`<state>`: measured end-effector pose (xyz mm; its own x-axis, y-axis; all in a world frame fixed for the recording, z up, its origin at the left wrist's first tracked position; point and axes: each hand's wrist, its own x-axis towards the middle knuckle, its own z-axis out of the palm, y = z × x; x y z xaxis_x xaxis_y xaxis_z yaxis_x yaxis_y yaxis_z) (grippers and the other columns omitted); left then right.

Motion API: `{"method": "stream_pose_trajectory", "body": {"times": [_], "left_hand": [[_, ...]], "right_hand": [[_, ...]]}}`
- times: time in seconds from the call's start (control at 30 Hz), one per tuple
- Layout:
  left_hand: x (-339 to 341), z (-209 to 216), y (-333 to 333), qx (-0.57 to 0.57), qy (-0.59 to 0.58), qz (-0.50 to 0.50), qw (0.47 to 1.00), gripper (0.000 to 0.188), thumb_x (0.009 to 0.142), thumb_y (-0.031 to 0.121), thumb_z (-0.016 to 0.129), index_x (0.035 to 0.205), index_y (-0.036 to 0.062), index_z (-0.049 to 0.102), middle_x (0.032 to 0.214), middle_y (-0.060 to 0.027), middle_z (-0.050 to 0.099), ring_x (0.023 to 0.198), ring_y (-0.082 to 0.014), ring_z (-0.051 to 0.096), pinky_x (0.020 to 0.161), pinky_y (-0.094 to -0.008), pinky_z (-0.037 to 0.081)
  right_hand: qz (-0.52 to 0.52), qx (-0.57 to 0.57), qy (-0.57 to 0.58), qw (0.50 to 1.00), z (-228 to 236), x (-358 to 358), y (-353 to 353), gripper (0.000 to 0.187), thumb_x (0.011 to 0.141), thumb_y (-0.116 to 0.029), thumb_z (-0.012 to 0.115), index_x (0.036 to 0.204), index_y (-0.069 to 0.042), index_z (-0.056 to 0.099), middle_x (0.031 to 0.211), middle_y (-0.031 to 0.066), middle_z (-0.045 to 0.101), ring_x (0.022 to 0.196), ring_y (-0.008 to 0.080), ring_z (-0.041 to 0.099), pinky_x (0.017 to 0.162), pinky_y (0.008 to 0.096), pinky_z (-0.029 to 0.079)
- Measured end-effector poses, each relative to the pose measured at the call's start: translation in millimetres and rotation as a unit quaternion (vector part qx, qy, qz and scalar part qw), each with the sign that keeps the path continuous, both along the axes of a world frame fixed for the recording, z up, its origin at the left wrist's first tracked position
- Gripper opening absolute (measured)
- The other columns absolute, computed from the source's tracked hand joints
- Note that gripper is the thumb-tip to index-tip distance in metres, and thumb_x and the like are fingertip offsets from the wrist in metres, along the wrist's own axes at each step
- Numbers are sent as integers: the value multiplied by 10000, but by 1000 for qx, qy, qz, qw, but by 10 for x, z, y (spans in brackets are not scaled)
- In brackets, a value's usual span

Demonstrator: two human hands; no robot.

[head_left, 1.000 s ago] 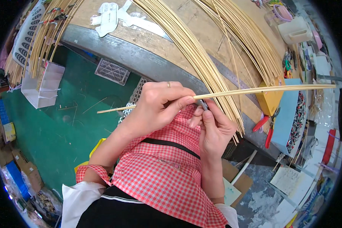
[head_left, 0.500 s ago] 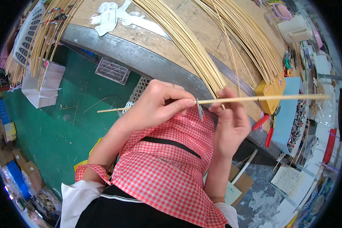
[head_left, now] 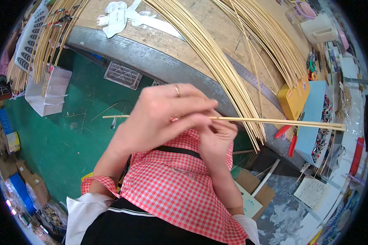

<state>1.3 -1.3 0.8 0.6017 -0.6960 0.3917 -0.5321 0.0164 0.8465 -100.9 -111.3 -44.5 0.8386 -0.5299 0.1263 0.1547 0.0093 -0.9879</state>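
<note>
Two thin bamboo strips (head_left: 274, 121) run level across in front of my red-and-white checked apron (head_left: 167, 179). My left hand (head_left: 163, 114) is closed around them, with the fingers folded over toward the right. Right beside it, my right hand (head_left: 218, 139) is closed on the same strips, its fingertips partly hidden behind the left hand. To the right the strips show as a pair with free ends; to the left a short end sticks out past my left wrist. By that left end shows a small metal clip (head_left: 113, 122) with a red tip.
On the workbench (head_left: 151, 57) lie bundles of long bamboo strips (head_left: 208, 49), a metal ruler (head_left: 249, 77) and white paper pieces (head_left: 116, 20). At the right stand a yellow box (head_left: 292, 100), red-handled pliers (head_left: 293, 143) and a blue box of clips (head_left: 315, 110). A white bin (head_left: 49, 90) stands left.
My right hand has moved left against my left hand, and its fingers have closed on the strips. The clip that showed between my hands is no longer visible there; one shows by the left end.
</note>
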Motion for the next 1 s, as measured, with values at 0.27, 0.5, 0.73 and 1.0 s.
{"method": "stream_pose_trajectory", "body": {"times": [0.27,0.5,0.73,1.0], "left_hand": [[-71,-74,-53,-14,-66,-3,998,150,705,45,728,849,9,704,749,-110,657,663,-234,644,577,-313,509],[-40,-121,-50,25,-74,-8,997,113,701,32,726,806,13,690,731,-105,646,645,-235,632,563,-311,500],[-42,-134,-62,44,-24,-59,997,113,732,57,707,834,12,690,756,-107,654,658,-234,635,583,-309,497],[-85,-149,-125,17,236,-215,948,144,851,97,619,867,-32,681,606,-90,609,509,-145,583,484,-274,446]], "right_hand": [[102,-17,40,994,19,-53,-28,118,802,77,596,907,49,643,889,83,656,816,131,616,706,257,497],[-27,-8,-1,1000,480,-283,-609,212,795,62,633,1005,96,636,828,124,615,602,99,535,500,185,407],[-47,65,-55,995,450,-306,-611,90,822,34,631,878,103,649,688,148,616,466,101,510,407,183,383],[81,-62,-71,992,540,-306,-592,116,744,94,635,843,55,681,753,148,659,501,119,560,434,203,431]]}}
